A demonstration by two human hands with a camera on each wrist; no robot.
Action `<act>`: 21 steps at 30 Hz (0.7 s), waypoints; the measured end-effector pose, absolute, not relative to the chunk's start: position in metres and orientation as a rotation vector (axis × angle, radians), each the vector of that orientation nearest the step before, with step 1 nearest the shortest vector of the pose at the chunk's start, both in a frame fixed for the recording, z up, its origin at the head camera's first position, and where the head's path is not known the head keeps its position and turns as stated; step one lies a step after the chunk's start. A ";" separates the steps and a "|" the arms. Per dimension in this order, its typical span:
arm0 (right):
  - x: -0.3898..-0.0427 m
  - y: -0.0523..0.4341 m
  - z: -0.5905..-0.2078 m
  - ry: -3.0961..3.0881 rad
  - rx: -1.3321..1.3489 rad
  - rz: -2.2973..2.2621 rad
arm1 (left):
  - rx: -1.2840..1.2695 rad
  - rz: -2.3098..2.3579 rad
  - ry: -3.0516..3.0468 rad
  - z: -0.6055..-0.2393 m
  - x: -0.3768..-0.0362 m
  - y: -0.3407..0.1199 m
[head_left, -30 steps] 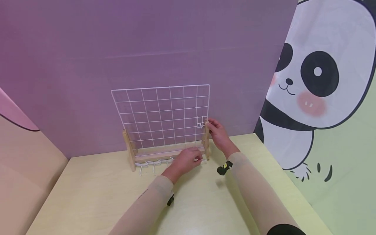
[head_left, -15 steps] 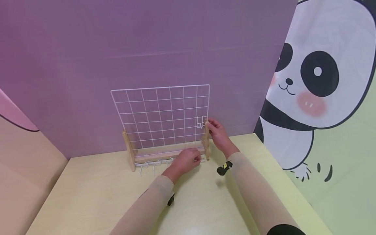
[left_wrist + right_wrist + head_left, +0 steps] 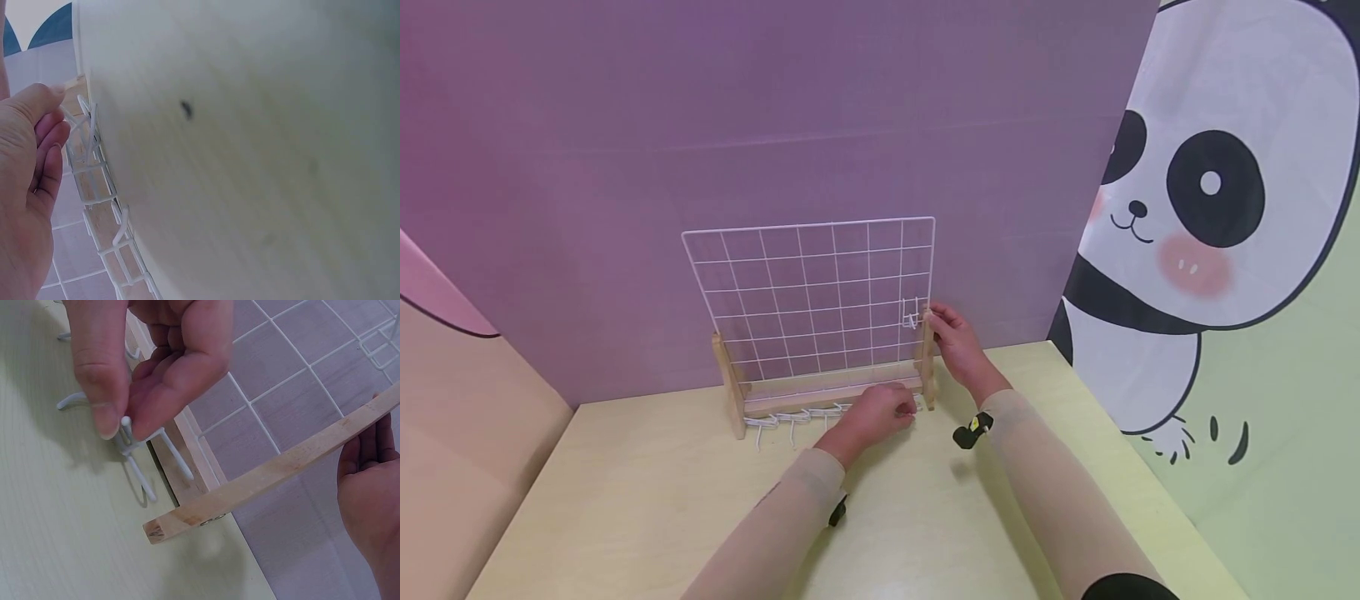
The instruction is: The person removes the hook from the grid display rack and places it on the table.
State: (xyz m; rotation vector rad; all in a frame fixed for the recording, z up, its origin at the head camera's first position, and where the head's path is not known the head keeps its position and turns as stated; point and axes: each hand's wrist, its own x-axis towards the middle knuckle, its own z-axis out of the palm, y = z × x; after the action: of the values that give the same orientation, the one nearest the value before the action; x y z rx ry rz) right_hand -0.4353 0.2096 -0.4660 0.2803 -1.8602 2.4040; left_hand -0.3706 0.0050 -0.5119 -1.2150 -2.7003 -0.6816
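Hook [image 3: 134,447] in left hand [image 3: 872,414]

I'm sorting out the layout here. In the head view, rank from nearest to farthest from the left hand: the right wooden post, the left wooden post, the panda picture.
1. right wooden post, just right of the left hand
2. left wooden post, farther off to the left
3. panda picture, far right on the wall

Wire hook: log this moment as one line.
left hand: pinches wire hook | right hand: holds wooden post | one hook on grid | table
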 end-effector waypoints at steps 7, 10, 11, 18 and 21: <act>-0.436 0.209 -0.466 -1.870 0.286 2.401 | -1.222 -0.693 -2.722 -0.516 -0.374 0.006; -0.436 0.209 -0.467 -1.868 0.286 2.407 | -1.220 -0.695 -2.737 -0.516 -0.374 0.006; -0.436 0.209 -0.466 -1.867 0.286 2.408 | -1.221 -0.698 -2.737 -0.516 -0.374 0.006; -0.435 0.210 -0.466 -1.881 0.268 2.406 | -1.224 -0.708 -2.750 -0.515 -0.374 0.007; -0.436 0.209 -0.466 -1.887 0.265 2.402 | -1.215 -0.722 -2.765 -0.514 -0.374 0.007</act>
State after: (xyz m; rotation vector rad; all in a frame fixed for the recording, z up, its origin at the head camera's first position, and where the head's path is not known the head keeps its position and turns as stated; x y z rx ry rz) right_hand -0.4355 0.2095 -0.4656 0.2653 -1.8871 2.4018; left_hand -0.3735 0.0066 -0.5139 -1.2153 -2.7654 -0.7215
